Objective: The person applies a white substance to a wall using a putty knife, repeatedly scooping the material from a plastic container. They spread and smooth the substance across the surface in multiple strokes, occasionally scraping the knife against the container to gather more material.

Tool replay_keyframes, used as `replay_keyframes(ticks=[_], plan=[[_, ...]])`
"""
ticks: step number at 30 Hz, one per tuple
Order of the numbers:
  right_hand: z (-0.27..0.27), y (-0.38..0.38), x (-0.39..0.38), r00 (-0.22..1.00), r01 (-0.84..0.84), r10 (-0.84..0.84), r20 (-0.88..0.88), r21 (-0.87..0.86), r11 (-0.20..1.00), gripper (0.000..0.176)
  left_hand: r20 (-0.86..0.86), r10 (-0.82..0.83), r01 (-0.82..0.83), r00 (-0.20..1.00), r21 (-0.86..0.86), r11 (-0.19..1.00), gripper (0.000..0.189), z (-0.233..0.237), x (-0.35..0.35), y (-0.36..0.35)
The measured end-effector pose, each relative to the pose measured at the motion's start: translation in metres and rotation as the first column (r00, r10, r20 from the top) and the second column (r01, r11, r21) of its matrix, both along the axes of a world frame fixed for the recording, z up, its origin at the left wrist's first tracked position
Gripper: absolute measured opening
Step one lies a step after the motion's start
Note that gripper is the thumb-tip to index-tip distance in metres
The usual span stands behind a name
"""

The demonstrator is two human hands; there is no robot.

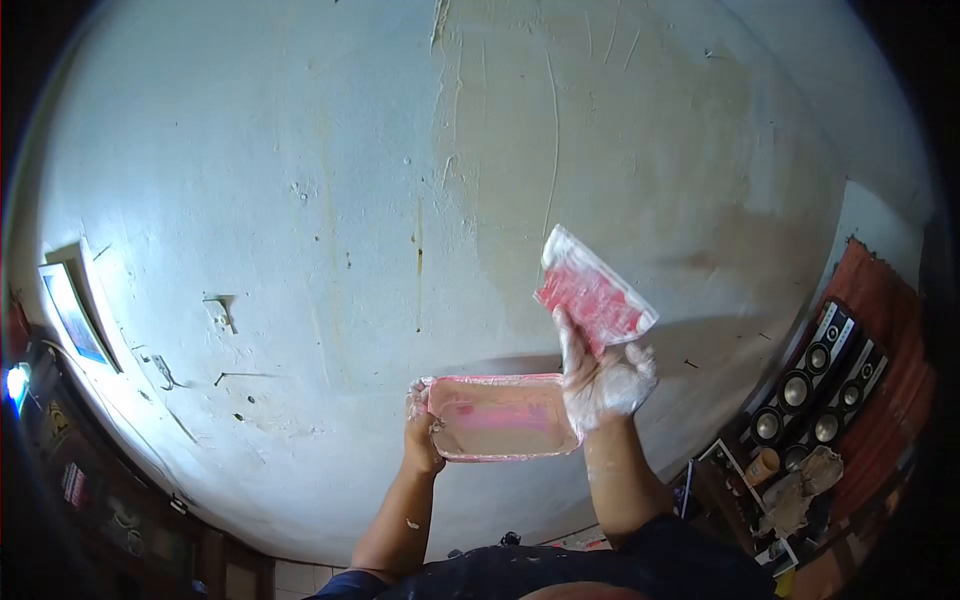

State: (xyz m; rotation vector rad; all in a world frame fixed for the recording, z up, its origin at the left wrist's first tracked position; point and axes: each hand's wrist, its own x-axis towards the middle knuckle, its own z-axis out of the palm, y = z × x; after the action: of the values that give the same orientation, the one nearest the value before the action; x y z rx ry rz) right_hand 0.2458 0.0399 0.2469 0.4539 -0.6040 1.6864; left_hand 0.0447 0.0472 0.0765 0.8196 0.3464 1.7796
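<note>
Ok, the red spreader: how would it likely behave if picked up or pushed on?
The red spreader looks thin and flat, so probably light and perhaps slightly flexible. White paste smears it and the right hand, so it may feel slippery.

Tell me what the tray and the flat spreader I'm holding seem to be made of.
The tray looks like thin molded plastic: pink shows along the rim and through the smears, and its corners are rounded. The spreader is probably plastic too, a flat red sheet with straight edges, but white paste hides much of its surface, so I can't tell whether it's glossy or matte.
</note>
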Motion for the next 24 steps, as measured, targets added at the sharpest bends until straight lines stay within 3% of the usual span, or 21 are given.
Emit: replay_keyframes(ticks=[1,3,5,6,7,8,9,11,13,15,17,18,21,22,24], plan=[[-0.012,0.002,0.001,1.0,-0.003,0.003,0.003,-0.002,1.0,0.053,-0.016,0.026,-0.025,1.0,0.019,1.0,0.042,0.003,-0.001,-0.002],[-0.034,0.013,0.006,0.983,-0.089,0.123,0.139,-0.23,0.969,0.052,-0.028,0.053,-0.052,0.998,0.035,0.998,0.043,-0.004,-0.006,0.003],[-0.057,0.026,0.01,0.971,-0.009,0.066,0.228,-0.244,0.97,0.051,-0.374,0.279,-0.252,0.885,0.121,0.96,0.046,-0.028,-0.013,0.018],[-0.062,0.031,0.011,0.949,0.074,0.007,0.314,-0.247,0.966,0.051,-0.374,0.28,-0.254,0.884,0.117,0.96,0.046,-0.021,-0.011,0.011],[-0.062,0.032,0.012,0.949,0.073,0.009,0.315,-0.249,0.966,0.051,-0.252,0.171,-0.169,0.952,0.03,0.985,0.046,-0.008,-0.005,0.0],[-0.06,0.034,0.014,0.934,0.167,-0.119,0.338,-0.117,0.979,0.051,-0.117,0.064,-0.069,0.991,-0.043,0.997,0.046,-0.001,-0.002,-0.006],[-0.059,0.035,0.015,0.906,0.258,-0.248,0.343,0.019,0.966,0.051,-0.119,0.06,-0.066,0.991,-0.045,0.997,0.046,-0.002,-0.002,-0.006],[-0.026,0.026,0.013,0.875,0.303,-0.296,0.384,0.044,0.952,0.051,-0.167,0.101,-0.103,0.981,-0.004,0.995,0.048,-0.004,-0.004,-0.001],[-0.016,0.029,0.021,0.929,0.092,-0.103,0.355,0.047,0.995,0.046,-0.134,0.061,-0.06,0.989,0.015,0.998,0.048,-0.001,-0.002,0.0],[-0.012,0.026,0.021,0.951,0.03,-0.044,0.305,0.049,0.998,0.045,-0.217,0.2,-0.187,0.955,0.077,0.979,0.037,-0.001,0.002,0.003],[-0.01,0.02,0.017,0.971,-0.109,0.097,0.22,0.042,0.993,0.042,-0.14,0.135,-0.127,0.981,0.067,0.99,0.036,0.009,0.006,-0.007],[-0.006,0.009,0.013,0.955,-0.049,0.051,0.292,-0.014,0.999,0.037,-0.058,0.069,-0.066,0.996,0.053,0.996,0.036,0.015,0.008,-0.011],[-0.004,0.025,0.024,0.944,-0.08,0.079,0.32,-0.012,0.997,0.033,-0.03,0.039,-0.038,0.999,0.029,0.999,0.036,0.007,0.004,-0.011],[0.013,0.025,0.028,0.953,-0.05,0.06,0.297,-0.042,0.998,0.03,-0.093,0.067,-0.064,0.993,0.032,0.997,0.036,0.003,0.0,-0.008],[0.043,0.051,0.051,0.924,0.24,-0.221,0.311,-0.025,0.97,0.025,-0.184,0.158,-0.15,0.97,0.055,0.987,0.041,-0.007,-0.001,-0.002]])
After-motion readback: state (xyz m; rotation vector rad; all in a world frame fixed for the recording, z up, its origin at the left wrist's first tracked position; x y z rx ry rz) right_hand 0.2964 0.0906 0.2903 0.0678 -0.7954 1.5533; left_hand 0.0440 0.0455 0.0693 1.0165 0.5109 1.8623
